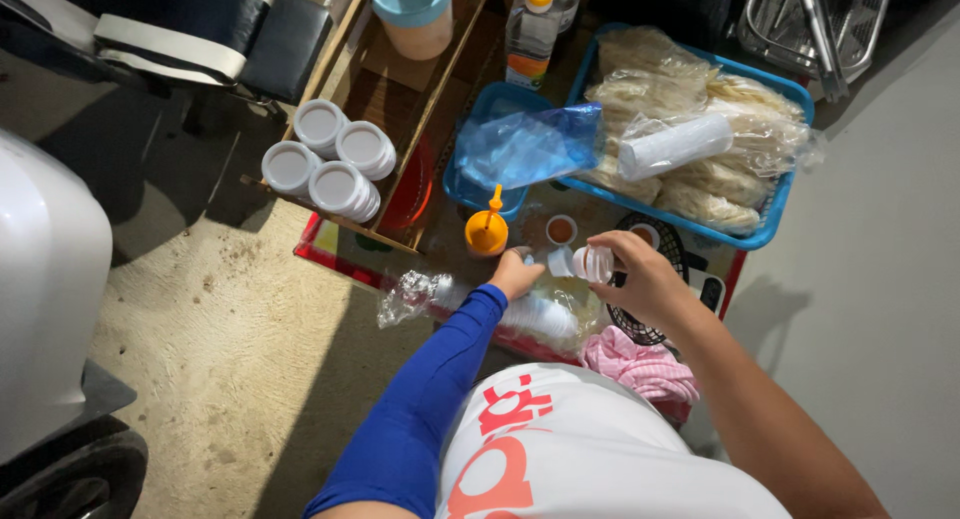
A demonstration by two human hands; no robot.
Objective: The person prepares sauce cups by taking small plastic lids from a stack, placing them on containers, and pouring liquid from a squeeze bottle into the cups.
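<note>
Clear plastic makes up the small cup (594, 264) that is gripped in the right hand (640, 279), near the middle of the frame; the fingers are curled around it and it is tipped on its side. Just left of it, the left hand (515, 274) is closed over something small and whitish (558, 262) — what exactly cannot be told. Both hands are held just above the tabletop (545, 211).

Directly above the left hand an orange squeeze bottle (487, 229) is seen, and beside it a small cup of reddish sauce (561, 229). Bundles of pale noodles (700, 129) and a white roll (675, 146) are held in a blue basket (790, 194) at the upper right. A crumpled blue plastic bag (525, 144) lies in a smaller blue tub (470, 189). Stacks of white lidded cups (330, 159) are kept in a wooden tray (400, 89) at the upper left — a clear oil bottle (530, 34) stands behind.

Below the hands, a sleeve of stacked cups in clear plastic (470, 299) and a pink checked cloth (640, 364) are laid. Rough concrete floor (230, 329) spreads to the left.
</note>
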